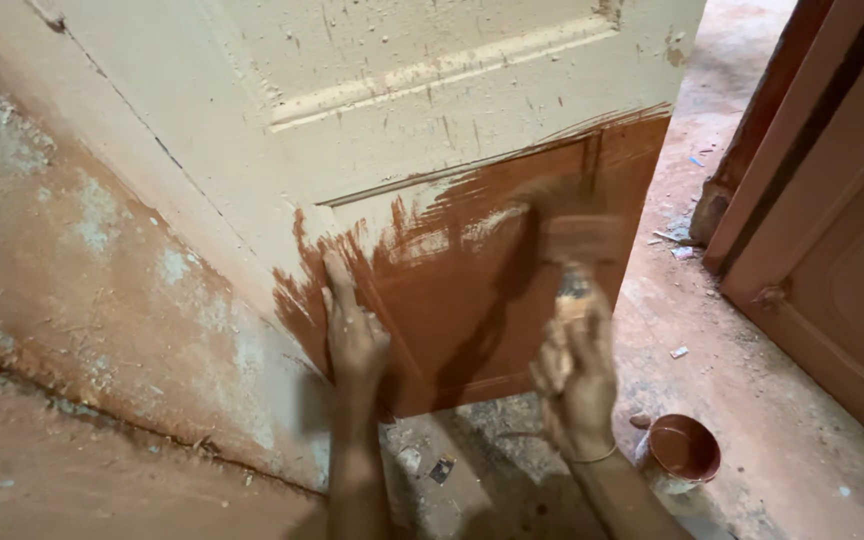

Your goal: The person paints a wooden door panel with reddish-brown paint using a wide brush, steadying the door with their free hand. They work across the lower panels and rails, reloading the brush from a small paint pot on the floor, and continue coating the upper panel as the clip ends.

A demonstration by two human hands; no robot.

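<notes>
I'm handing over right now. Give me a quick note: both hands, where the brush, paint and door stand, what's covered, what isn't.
Left hand: flat against the door near its lower edge, holding nothing.
Right hand: gripping the paintbrush, bristles on the lower panel, blurred by motion.
Paint pot: on the floor, right of the right hand, brown paint inside.
Done: the lower right part of the door is brown, with streaky edges.
Left: the cream upper panels and the strip at the left edge are unpainted.

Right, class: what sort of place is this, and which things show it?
Probably a room being renovated: a cream door half coated brown with a paintbrush, a paint pot on the dusty, debris-strewn floor, and a patchy wall.
</notes>
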